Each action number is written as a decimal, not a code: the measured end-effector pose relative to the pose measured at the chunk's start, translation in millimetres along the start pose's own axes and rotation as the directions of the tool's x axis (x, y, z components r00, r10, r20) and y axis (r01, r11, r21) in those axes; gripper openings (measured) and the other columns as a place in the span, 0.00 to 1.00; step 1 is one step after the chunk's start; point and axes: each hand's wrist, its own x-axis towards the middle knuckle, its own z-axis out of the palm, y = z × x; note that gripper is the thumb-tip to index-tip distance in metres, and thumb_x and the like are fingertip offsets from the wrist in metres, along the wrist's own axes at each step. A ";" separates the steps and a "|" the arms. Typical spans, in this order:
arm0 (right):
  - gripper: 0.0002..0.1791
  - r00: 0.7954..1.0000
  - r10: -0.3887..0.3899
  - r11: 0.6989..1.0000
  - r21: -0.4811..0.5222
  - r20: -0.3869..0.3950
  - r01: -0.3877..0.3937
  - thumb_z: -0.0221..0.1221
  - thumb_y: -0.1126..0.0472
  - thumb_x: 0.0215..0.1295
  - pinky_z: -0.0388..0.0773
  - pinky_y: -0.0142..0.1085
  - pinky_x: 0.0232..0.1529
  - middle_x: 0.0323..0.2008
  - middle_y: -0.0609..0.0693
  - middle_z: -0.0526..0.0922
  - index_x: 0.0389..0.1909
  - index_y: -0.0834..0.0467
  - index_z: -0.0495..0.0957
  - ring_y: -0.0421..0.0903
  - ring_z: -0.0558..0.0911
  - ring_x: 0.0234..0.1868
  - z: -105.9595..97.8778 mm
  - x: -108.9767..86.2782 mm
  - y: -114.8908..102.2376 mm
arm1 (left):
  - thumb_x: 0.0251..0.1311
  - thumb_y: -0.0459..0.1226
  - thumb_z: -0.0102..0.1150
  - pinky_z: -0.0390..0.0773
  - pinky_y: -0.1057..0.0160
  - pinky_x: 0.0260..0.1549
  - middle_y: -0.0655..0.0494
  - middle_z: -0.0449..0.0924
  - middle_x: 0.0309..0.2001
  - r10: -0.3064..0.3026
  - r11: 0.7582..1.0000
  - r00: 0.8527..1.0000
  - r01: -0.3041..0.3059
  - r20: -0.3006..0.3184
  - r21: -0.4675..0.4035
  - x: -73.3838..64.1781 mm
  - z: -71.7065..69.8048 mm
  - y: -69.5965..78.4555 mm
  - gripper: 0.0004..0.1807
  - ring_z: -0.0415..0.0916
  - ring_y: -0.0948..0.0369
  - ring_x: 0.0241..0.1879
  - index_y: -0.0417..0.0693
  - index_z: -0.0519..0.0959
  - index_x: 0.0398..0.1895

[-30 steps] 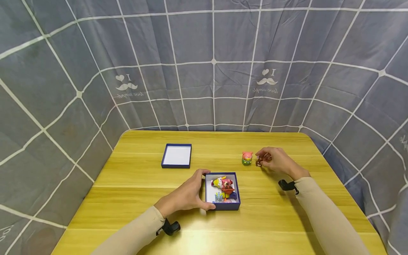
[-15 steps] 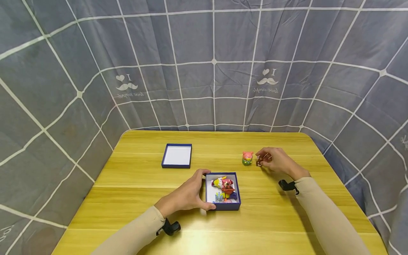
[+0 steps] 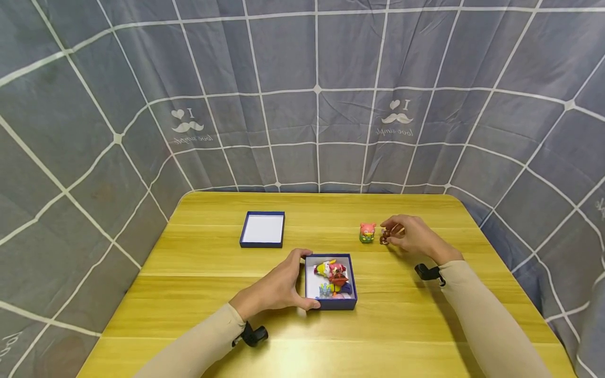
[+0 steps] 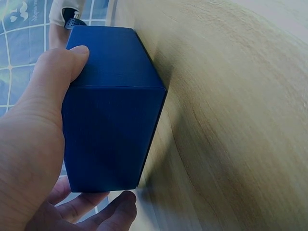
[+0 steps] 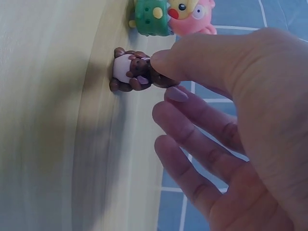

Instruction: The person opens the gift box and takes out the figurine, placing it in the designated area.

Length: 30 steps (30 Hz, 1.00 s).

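My left hand (image 3: 280,286) grips the near-left side of an open blue box (image 3: 337,304), thumb on its front wall and fingers at the back corner. Several colourful toy figurines (image 3: 336,270) lie inside its white interior. In the left wrist view the box's plain blue side (image 4: 113,134) faces the camera. Farther right on the table, my right hand (image 3: 413,239) pinches a small brown bear figurine (image 5: 124,70) by its head between thumb and index finger; the other fingers are spread loosely. A pink-and-green pig-like figurine (image 3: 366,232) stands just left of the bear.
A shallow blue box lid (image 3: 262,230), white inside, lies open side up at the back left of the yellow wooden table (image 3: 189,294). Grey curtains (image 3: 283,121) with white grid lines hang behind the table and at both sides.
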 end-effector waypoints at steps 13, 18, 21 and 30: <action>0.20 0.998 -0.023 0.998 -0.055 -0.055 0.020 0.72 0.66 0.66 0.83 0.59 0.58 0.54 0.56 0.90 0.59 0.60 0.85 0.58 0.86 0.54 -10.7 -8.0 -11.4 | 0.48 0.63 0.82 0.73 0.49 0.74 0.45 0.68 0.74 0.006 1.000 1.000 -0.006 0.002 0.012 1.5 -0.3 0.7 0.67 0.73 0.56 0.68 0.48 0.52 0.83; 0.21 0.996 -0.056 0.995 -0.082 -0.074 0.050 0.73 0.66 0.65 0.82 0.59 0.59 0.54 0.57 0.90 0.58 0.61 0.85 0.59 0.86 0.54 -13.9 -10.7 -20.3 | 0.49 0.63 0.81 0.74 0.49 0.73 0.46 0.69 0.73 0.009 1.000 1.000 -0.009 0.004 0.021 1.8 -0.1 0.8 0.67 0.73 0.57 0.66 0.48 0.51 0.83; 0.21 0.993 -0.081 0.992 -0.099 -0.088 0.072 0.73 0.66 0.64 0.83 0.58 0.58 0.53 0.56 0.89 0.58 0.60 0.85 0.58 0.86 0.54 -16.5 -12.2 -27.7 | 0.49 0.63 0.81 0.74 0.49 0.73 0.46 0.68 0.73 0.009 1.000 1.000 -0.009 0.004 0.025 1.6 -0.1 0.5 0.67 0.73 0.57 0.66 0.48 0.51 0.84; 0.21 0.986 -0.138 0.984 -0.129 -0.096 0.125 0.74 0.65 0.63 0.84 0.57 0.56 0.52 0.56 0.89 0.58 0.59 0.86 0.57 0.87 0.53 -21.3 -17.8 -50.1 | 0.50 0.62 0.81 0.71 0.49 0.75 0.46 0.63 0.78 0.023 0.999 1.000 -0.024 0.005 0.040 -0.1 1.6 1.1 0.68 0.70 0.54 0.73 0.50 0.49 0.86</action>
